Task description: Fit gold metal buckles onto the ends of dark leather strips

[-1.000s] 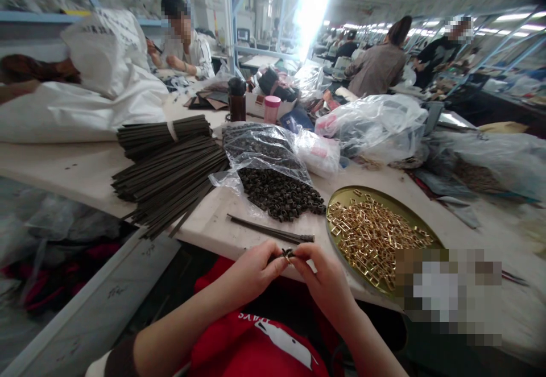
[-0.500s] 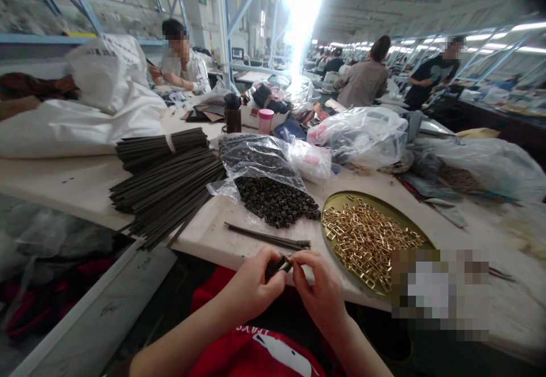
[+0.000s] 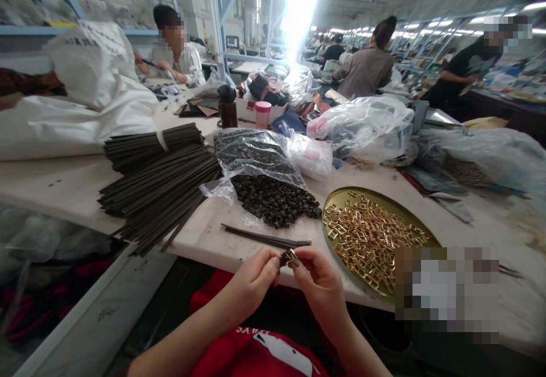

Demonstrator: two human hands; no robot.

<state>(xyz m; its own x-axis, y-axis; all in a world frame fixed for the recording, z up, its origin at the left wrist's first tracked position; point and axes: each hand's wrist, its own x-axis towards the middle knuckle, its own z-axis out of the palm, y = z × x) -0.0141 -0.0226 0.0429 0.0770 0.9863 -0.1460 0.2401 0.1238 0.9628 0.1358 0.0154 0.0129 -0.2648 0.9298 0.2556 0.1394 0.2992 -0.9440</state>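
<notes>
Just past the table's front edge, my left hand [image 3: 258,274] is closed, thumb pressed on a short dark strap [image 3: 284,260]. My right hand [image 3: 319,280] pinches a small gold buckle [image 3: 292,255] at the strap's end; fingers partly cover both pieces. Behind my hands, a few long dark strips [image 3: 260,236] lie on the table. Farther back, small dark loops [image 3: 277,203] spill from a clear plastic bag [image 3: 256,148]. To the right is a gold-coloured oval tray [image 3: 398,211] with a heap of gold rectangular buckles [image 3: 367,240].
Bundled dark strips [image 3: 164,186] reach over the table's left edge. Beyond stand a dark bottle [image 3: 227,107] and a pink-lidded jar [image 3: 262,114]. Plastic bags [image 3: 362,127] and a large white sack [image 3: 94,92] crowd the back. Several people work farther off.
The gold buckle now shows between my fingertips, where mostly the dark strap showed before. My right-hand fingers have shifted around it. A person at the right back has moved rightward and leans over.
</notes>
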